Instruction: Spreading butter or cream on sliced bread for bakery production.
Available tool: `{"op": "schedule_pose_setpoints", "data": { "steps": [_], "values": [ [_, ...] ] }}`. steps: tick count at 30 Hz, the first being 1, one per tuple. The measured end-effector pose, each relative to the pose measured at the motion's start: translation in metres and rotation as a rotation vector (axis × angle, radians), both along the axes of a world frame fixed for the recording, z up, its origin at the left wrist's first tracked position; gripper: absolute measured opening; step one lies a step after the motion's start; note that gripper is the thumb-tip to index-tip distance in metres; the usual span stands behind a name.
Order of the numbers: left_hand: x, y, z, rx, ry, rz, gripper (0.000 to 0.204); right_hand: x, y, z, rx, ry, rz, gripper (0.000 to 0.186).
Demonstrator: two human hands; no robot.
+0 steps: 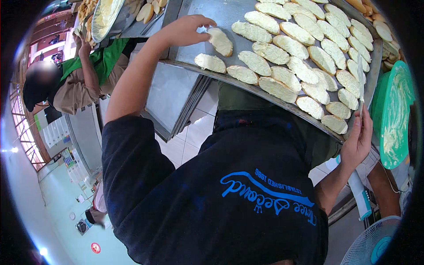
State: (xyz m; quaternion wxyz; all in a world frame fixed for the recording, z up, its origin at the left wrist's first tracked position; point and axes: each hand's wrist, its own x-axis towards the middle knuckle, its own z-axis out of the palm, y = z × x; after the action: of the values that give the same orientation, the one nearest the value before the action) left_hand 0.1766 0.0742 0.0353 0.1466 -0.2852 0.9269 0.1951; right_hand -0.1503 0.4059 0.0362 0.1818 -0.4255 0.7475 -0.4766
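Observation:
Over the left part of a large metal tray (198,13), my left hand (191,31) pinches an oval slice of bread (220,42) by its edge. The top of that slice is coated in pale cream. Several more cream-covered bread slices (269,52) lie in slanting rows across the middle and right of the tray. At the tray's right edge, my right hand (358,138) is closed around a spreading knife (361,84). Its long thin blade points away from me, alongside the outermost slices.
A green tray (393,119) smeared with cream stands at the right, near a fan (375,245). Plain bread pieces (383,33) pile up behind it. At the far left are a cream bowl (107,17) and a co-worker (84,73). More trays (176,99) are stacked below.

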Motion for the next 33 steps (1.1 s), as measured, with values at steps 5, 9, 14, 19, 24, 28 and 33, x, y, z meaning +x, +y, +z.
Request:
{"op": "schedule_pose_setpoints", "data": {
  "steps": [5,9,14,19,24,28,33],
  "values": [
    [-0.009,0.017,-0.004,0.009,0.121,-0.063,0.039,0.002,-0.004,0.000,-0.010,0.023,0.017,0.028],
    [-0.016,0.017,-0.009,-0.035,0.181,-0.080,0.042,0.006,-0.005,0.002,-0.005,-0.005,0.012,0.028],
    [-0.012,0.013,-0.015,-0.073,0.079,-0.087,0.039,0.005,-0.001,0.000,0.022,0.001,0.017,0.028],
    [-0.007,0.013,-0.007,0.018,0.030,-0.066,0.031,0.006,-0.002,-0.003,-0.015,0.005,0.024,0.029],
    [-0.004,0.014,-0.007,0.079,0.036,-0.049,0.029,0.006,-0.004,-0.001,-0.003,0.030,0.045,0.029],
    [-0.006,0.018,-0.012,0.038,0.054,-0.073,0.033,0.005,-0.006,-0.003,0.000,0.000,0.033,0.028],
    [-0.015,0.026,-0.011,0.115,0.056,-0.072,0.037,0.007,-0.003,-0.001,-0.002,0.007,0.028,0.027]
  ]
}}
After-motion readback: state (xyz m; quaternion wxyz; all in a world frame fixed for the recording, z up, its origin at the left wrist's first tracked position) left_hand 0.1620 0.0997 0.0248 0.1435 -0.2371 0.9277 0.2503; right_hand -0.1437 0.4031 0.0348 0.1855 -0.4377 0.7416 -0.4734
